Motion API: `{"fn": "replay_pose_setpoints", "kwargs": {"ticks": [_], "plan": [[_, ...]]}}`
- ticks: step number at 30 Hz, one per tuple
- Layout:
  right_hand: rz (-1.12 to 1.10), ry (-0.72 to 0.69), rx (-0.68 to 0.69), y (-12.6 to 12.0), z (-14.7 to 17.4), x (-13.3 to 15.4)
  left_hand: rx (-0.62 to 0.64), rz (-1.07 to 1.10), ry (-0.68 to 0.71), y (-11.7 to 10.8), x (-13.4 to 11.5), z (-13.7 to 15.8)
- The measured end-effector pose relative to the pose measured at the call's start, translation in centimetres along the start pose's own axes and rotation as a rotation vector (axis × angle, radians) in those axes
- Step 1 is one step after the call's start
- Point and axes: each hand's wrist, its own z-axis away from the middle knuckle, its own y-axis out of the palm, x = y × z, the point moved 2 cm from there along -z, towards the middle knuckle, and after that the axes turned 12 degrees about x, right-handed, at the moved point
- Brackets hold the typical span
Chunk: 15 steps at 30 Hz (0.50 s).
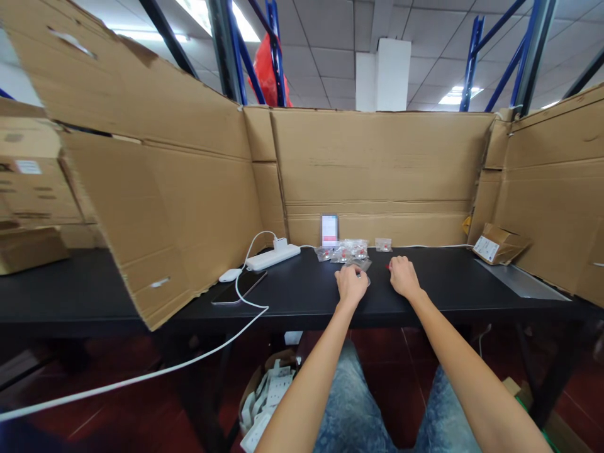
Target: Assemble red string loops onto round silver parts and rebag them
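Observation:
My left hand (352, 284) is closed, its fingers pinched on a clear plastic bag (363, 264) just in front of the pile. To its right, my right hand (404, 275) is closed on a small red item (389, 267), of which only a bit shows at the fingertips. Beyond my left hand lies a pile of small clear plastic bags (348, 250) with red bits inside. A single small bag (383, 244) lies apart, to the right of the pile. Behind the pile a phone (329, 230) stands upright with its screen lit.
Cardboard walls (377, 163) enclose the black table (302, 289) at the back and sides. A white power strip (274, 257), its cable and a dark phone (240, 288) lie on the left. An opened small carton (501, 244) sits at the right.

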Motion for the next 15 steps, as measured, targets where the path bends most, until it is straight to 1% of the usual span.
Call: {"fn": "replay_pose_setpoints", "kwargs": {"ticks": [2, 5, 8, 10, 12, 15], "plan": [[-0.01, 0.016, 0.022, 0.1, 0.0, -0.6, -0.03, 0.006, 0.0, -0.3, -0.2, 0.2], [-0.035, -0.008, 0.046, 0.1, 0.4, -1.1, -0.111, -0.03, 0.028, -0.9, -1.0, 0.7], [-0.068, -0.053, 0.047, -0.2, 1.3, -1.1, -0.157, -0.109, 0.148, -1.2, -2.5, 1.5], [-0.089, -0.079, 0.046, -0.4, 2.0, -1.1, -0.127, -0.165, 0.265, -1.2, -3.6, 1.9], [-0.13, -0.109, 0.042, -0.5, 2.6, -1.3, -0.058, -0.201, 0.379, -0.8, -4.5, 2.2], [-0.309, -0.148, 0.015, -0.4, 2.9, -1.9, 0.062, -0.216, 0.489, 0.2, -5.3, 2.3]]}}
